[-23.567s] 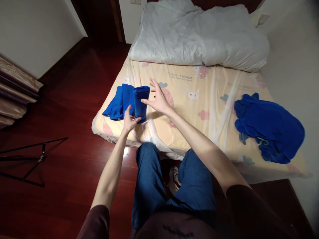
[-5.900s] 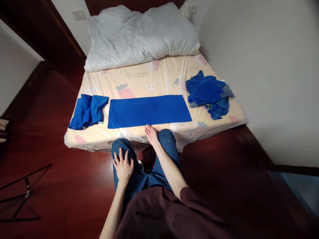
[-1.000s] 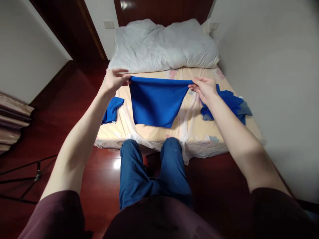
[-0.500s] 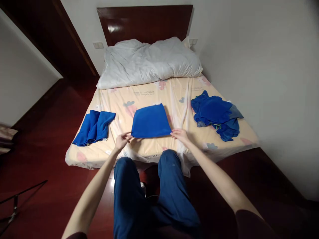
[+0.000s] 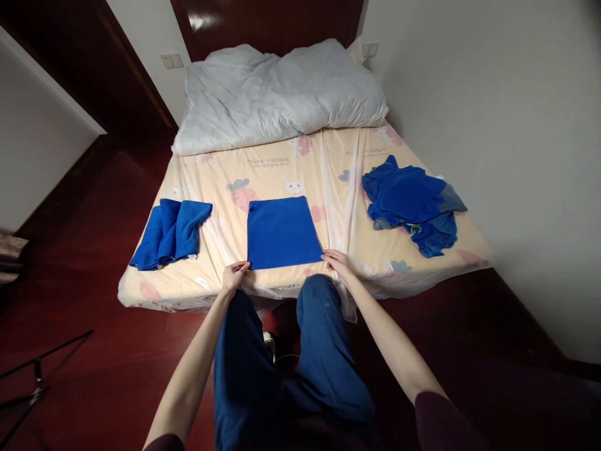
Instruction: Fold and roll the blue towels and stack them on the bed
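A flat blue cloth, close to square, lies spread on the bed in front of me. My left hand pinches its near left corner. At the near right corner, the fingers of my right hand are closed on the cloth as well. To the left rest folded blue cloths, laid side by side and overlapping. On the right side of the bed is a crumpled heap of blue cloths, one with green lettering.
The bed has a patterned sheet under a thin see-through cover. A white quilt is bunched against the dark headboard. My knees touch or nearly touch the near edge. A thin black stand is on the floor at left.
The cloth's near edge has come down and toward me, and the cloth now lies flat and smooth. Both hands still hold its near corners. The view has tilted slightly downward.
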A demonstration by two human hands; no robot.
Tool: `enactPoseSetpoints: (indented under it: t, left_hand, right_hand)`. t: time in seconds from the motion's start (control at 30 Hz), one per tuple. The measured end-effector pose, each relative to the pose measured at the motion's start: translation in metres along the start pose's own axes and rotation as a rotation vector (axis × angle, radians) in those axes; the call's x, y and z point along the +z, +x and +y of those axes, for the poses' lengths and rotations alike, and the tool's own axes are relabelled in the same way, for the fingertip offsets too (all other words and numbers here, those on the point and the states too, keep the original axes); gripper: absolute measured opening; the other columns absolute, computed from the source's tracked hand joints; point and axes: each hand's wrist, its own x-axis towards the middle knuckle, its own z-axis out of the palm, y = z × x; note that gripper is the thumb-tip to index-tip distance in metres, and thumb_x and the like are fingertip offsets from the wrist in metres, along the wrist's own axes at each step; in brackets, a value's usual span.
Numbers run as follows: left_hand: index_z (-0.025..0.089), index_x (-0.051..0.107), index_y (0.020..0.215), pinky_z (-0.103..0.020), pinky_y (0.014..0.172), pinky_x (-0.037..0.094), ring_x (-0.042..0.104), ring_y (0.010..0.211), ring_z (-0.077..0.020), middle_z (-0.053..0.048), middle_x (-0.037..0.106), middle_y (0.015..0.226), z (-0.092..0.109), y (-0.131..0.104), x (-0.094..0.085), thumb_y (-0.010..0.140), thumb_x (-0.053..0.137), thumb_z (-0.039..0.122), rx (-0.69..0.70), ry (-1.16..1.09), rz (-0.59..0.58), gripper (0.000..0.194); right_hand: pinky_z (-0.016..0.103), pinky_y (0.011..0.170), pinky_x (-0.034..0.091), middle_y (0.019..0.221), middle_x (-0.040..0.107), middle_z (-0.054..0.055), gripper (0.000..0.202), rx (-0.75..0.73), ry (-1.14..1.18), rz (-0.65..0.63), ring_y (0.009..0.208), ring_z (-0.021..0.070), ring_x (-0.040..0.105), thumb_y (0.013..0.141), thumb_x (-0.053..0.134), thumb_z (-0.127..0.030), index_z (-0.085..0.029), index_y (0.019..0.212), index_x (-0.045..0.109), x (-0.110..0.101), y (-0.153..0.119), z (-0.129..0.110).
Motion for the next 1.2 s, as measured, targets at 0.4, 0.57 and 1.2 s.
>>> enactPoseSetpoints:
  t: [0.4,0.57,1.2]
  left_hand:
    - [0.016,0.081,0.083,-0.027,0.058,0.043,0.058,0.058,-0.0176,-0.004,0.067,0.06,0.0,0.012,-0.018,0.061,0.083,0.062,0.022,0.164,-0.163,0.051]
    - [0.013,0.077,0.083,-0.025,0.051,0.038,0.057,0.056,-0.0161,-0.006,0.067,0.062,0.017,0.05,-0.017,0.067,0.078,0.067,-0.034,0.139,-0.229,0.057]
    - [0.012,0.072,0.115,-0.018,0.055,0.047,0.063,0.061,-0.0095,-0.007,0.075,0.088,0.113,0.263,0.062,0.087,0.069,0.025,-0.011,0.012,0.132,0.031]
  right_hand:
    - [0.02,0.034,0.031,0.08,0.075,0.002,0.047,0.006,-0.138,-0.078,0.038,0.0052,0.044,0.06,0.09,-0.042,-0.017,0.095,0.07,-0.001,-0.003,-0.004]
    - [0.021,0.035,0.031,0.076,0.073,0.002,0.051,-0.039,-0.122,-0.059,0.04,0.0057,0.043,0.058,0.089,-0.05,-0.016,0.09,0.07,-0.001,-0.001,0.001]
    - [0.021,0.031,0.032,0.074,0.074,0.006,0.054,-0.03,-0.123,-0.112,0.038,0.0072,0.046,0.064,0.092,-0.061,-0.016,0.087,0.073,-0.012,0.011,0.011]
